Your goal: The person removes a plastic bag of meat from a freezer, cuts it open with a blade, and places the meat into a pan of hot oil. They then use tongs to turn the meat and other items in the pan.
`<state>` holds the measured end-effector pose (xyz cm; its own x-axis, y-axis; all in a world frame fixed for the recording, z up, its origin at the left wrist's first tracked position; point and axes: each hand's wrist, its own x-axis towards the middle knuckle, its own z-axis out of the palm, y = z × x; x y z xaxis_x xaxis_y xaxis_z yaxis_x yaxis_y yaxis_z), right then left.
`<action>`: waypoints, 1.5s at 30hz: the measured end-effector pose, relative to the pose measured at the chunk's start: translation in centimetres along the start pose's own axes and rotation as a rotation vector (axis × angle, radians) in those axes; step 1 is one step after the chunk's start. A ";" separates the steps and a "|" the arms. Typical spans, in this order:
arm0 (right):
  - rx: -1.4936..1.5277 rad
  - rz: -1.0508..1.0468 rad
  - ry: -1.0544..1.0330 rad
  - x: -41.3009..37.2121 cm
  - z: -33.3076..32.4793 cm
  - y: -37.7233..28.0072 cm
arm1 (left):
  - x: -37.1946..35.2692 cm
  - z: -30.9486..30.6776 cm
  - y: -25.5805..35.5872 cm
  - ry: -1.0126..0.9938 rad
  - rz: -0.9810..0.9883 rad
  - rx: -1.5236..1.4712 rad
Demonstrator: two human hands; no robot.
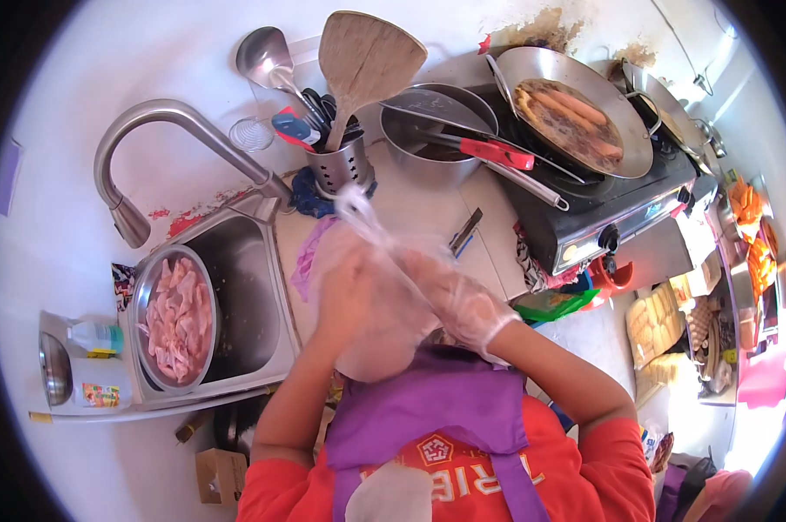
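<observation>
My left hand (345, 283) is raised in front of the purple apron, blurred and wrapped in thin clear plastic that looks like a disposable glove (362, 217). The plastic's whitish, twisted end sticks out beyond the fingers. My right hand (441, 287) wears a clear plastic glove with a loose cuff at the wrist. It meets the left hand, its fingers closed on the plastic there. Motion blur hides the left fingers. Behind the hands is the tiled counter (419, 209), with a pink plastic piece (310, 261) lying near the left hand.
Left, a bowl of raw chicken (180, 322) sits in the sink (258, 348) beneath a curved faucet (162, 113). A utensil holder (336, 165) and pot (432, 143) with red-handled tongs (497, 154) stand behind. Right, a wok (632, 143) with food rests on the stove (602, 230).
</observation>
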<state>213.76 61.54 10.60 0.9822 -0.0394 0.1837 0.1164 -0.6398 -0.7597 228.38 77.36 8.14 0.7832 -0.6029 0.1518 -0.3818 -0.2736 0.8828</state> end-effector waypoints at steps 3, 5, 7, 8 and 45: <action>0.187 0.218 -0.029 3.3 0.7 -2.3 | 2.0 -3.0 1.9 0.123 -0.025 -0.003; -0.241 -0.166 0.277 4.8 2.6 -2.0 | 1.9 -4.4 2.8 0.072 -0.033 0.082; -0.256 -0.015 0.173 2.1 1.7 -3.6 | 0.6 -4.4 3.7 -0.055 -0.023 0.165; -0.306 0.025 0.077 1.0 0.9 -3.7 | 0.0 -3.9 4.1 0.005 0.125 0.218; -0.264 0.552 -0.065 -5.3 0.1 0.3 | -1.0 5.7 4.1 -0.495 0.532 0.561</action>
<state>208.59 61.60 9.35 0.8950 -0.3776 -0.2377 -0.4444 -0.7072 -0.5498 223.26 72.56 9.06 0.1858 -0.9703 0.1548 -0.9156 -0.1138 0.3856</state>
